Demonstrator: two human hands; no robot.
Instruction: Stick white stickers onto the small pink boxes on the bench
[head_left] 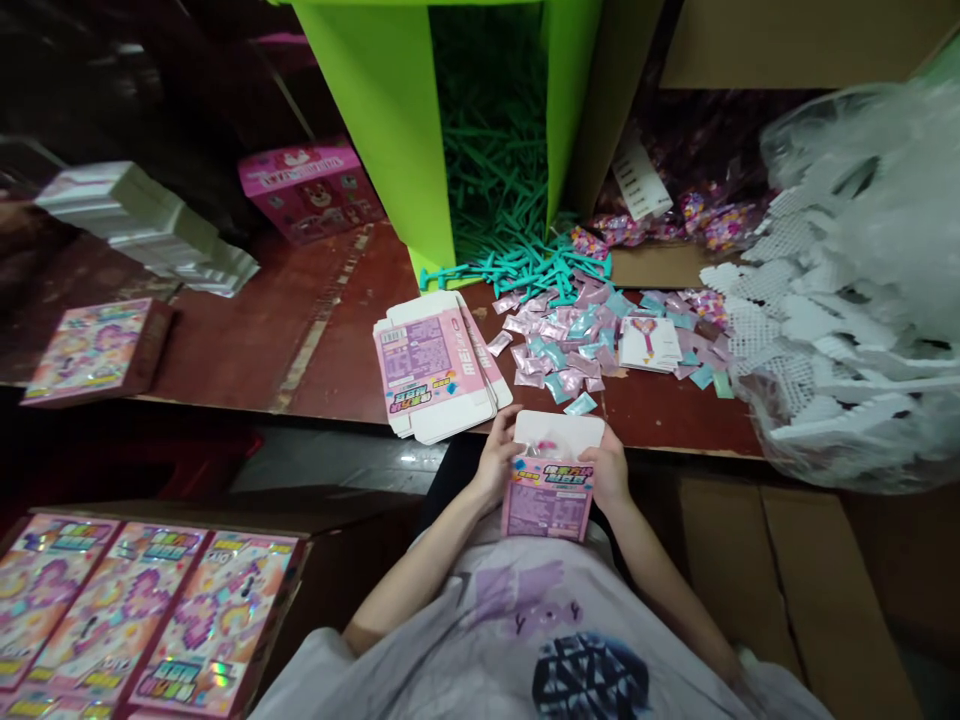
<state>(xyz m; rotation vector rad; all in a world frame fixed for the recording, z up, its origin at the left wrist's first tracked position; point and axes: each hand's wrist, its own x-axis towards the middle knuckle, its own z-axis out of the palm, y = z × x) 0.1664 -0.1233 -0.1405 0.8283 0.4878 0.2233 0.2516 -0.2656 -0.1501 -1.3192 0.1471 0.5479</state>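
Observation:
A pink and purple printed box (550,505) with its white top flap raised is held upright just in front of my body. My left hand (496,462) grips its left edge, and my right hand (609,468) grips its right edge near the opening. Some clear plastic with a bit of pink shows at the mouth of the box; the rest of its contents is hidden. Just beyond my left hand lies a stack of flattened boxes (431,365) in the same print. Pink and blue sachets (555,350) are scattered on the table past the box.
Teal plastic sticks (517,270) spill from a lime-green bin (375,110). Folded cards (649,345) lie among the sachets. A clear bag of white perforated sheets (795,340) stands right. Finished-looking boxes (214,610) fill a carton lower left; white paper stacks (150,225) sit upper left.

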